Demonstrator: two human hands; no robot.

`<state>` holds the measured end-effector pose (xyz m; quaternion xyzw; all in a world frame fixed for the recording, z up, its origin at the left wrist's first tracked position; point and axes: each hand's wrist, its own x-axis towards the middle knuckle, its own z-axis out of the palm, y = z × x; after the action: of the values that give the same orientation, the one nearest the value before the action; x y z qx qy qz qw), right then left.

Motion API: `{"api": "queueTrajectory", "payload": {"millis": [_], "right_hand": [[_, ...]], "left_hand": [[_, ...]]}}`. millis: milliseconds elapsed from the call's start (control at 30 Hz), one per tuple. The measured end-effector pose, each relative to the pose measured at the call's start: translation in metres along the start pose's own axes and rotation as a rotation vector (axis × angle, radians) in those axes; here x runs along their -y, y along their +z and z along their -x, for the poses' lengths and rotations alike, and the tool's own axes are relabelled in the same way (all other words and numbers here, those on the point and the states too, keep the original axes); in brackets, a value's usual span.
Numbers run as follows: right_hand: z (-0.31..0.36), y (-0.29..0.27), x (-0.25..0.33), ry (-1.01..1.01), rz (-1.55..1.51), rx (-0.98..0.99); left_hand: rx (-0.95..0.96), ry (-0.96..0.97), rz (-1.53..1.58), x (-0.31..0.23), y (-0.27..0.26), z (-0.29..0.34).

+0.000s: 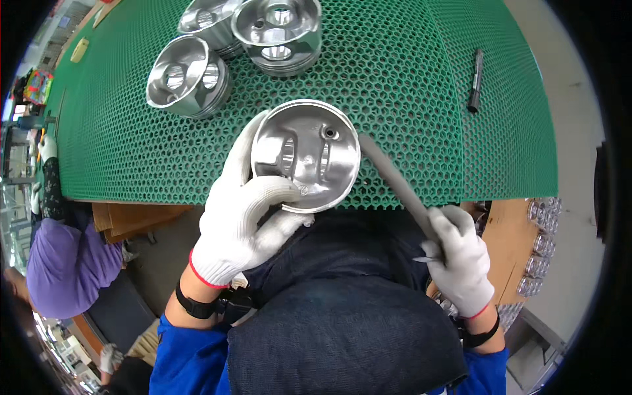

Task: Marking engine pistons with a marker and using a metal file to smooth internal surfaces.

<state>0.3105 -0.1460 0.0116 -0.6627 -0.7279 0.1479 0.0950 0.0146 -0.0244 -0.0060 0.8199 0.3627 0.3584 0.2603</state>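
Note:
My left hand [243, 210], in a white knit glove with a red cuff edge, grips a shiny metal piston [308, 161] by its left side. The piston's hollow underside faces up, with the thumb hooked inside its rim. In my gloved right hand [457, 257] is a long grey file [398, 184], slightly blurred. Its far tip comes close to the piston's right rim; whether they touch I cannot tell. Beyond the left hand, three more pistons rest on the mat: one at the left [187, 79], one behind it [207, 23] and one to the right [280, 36].
A green mat with hexagonal holes [388, 72] covers the table. On its right part lies a black marker [475, 79]. Several pistons [536, 263] stand on cardboard at the lower right. A co-worker in purple [72, 263] is at the left.

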Motion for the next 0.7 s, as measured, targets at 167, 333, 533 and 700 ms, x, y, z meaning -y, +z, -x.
{"api": "queueTrajectory", "payload": {"millis": [167,333,533,700], "right_hand": [[0.038,-0.010,-0.027,0.222,-0.486,0.011],[-0.003,-0.004,-0.016,-0.263,-0.156,0.116],[-0.051,-0.002,0.008,-0.364,-0.230,0.188],[-0.016,-0.013,-0.022,-0.329,-0.025,0.239]], "left_hand": [[0.048,0.024,-0.014,-0.004,-0.003,-0.007],[0.148,0.063,-0.139,-0.012,0.000,-0.019],[0.133,-0.009,-0.108,-0.005,-0.002,-0.013],[0.165,-0.008,-0.094,-0.017,0.002,-0.022]]}}
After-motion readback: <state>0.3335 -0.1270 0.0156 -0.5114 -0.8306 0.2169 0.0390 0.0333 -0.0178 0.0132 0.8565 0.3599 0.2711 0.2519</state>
